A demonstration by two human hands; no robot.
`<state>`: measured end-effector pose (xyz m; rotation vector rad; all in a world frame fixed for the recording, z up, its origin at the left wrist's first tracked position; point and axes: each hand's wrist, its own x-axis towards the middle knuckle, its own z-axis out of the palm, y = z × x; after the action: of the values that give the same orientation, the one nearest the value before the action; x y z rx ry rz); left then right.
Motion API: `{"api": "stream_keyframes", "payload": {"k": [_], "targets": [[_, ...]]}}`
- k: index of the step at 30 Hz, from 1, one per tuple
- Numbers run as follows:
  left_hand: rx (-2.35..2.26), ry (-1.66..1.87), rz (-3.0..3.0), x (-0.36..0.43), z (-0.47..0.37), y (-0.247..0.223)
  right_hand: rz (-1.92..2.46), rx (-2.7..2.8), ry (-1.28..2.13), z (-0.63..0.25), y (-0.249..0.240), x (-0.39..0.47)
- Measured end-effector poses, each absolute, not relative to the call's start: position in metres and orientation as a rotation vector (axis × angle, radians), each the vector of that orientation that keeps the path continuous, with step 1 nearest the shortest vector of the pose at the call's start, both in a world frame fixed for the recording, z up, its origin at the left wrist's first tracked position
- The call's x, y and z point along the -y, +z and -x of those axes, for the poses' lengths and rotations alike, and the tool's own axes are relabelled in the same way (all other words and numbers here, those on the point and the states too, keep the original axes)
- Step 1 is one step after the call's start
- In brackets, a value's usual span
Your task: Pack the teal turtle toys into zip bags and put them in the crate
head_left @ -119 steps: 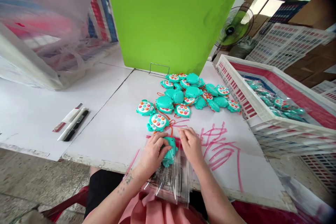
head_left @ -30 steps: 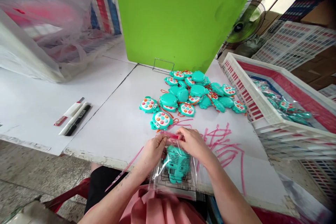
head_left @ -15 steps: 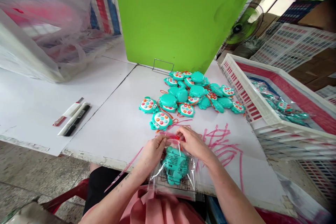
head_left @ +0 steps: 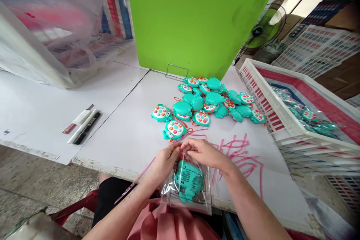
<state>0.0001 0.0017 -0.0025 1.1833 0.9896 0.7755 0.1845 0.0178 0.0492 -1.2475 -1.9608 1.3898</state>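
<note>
We list, left to right: three pen-like items [head_left: 83,126] on the table [head_left: 120,135]; one left hand [head_left: 165,162], pinching the mouth of one clear bag [head_left: 206,192], near edge; one teal toy [head_left: 188,180] inside it; one right hand [head_left: 204,151], fingers curled at that mouth, grip unclear to us; one toy heap [head_left: 213,98], farther, overlapping beyond our count; one white basket [head_left: 309,150], right.

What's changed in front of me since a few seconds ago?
The turquoise toy moved toward you and now sits inside the clear bag. Your left hand let go of it and now pinches the bag's mouth; your right hand moved left, up beside it. The toy pile, black marker and white crate stayed put.
</note>
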Motion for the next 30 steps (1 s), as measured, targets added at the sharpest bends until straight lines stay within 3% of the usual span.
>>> {"api": "stream_keyframes", "payload": {"k": [8,18,25,30], "targets": [[-0.84,0.707,-1.129,-0.007,0.003,0.002,1.103,1.766,1.611,-0.188,0.048,-0.018],[-0.807,0.761,-1.216,-0.007,0.001,-0.005,1.454,2.237,0.433,-0.157,0.059,-0.007],[-0.968,0.769,-1.418,-0.005,0.003,0.002,1.439,2.432,0.087,-0.143,0.044,0.001],[-0.98,0.747,-1.465,-0.003,0.002,-0.003,1.475,2.36,0.113,-0.148,0.035,-0.012]]}}
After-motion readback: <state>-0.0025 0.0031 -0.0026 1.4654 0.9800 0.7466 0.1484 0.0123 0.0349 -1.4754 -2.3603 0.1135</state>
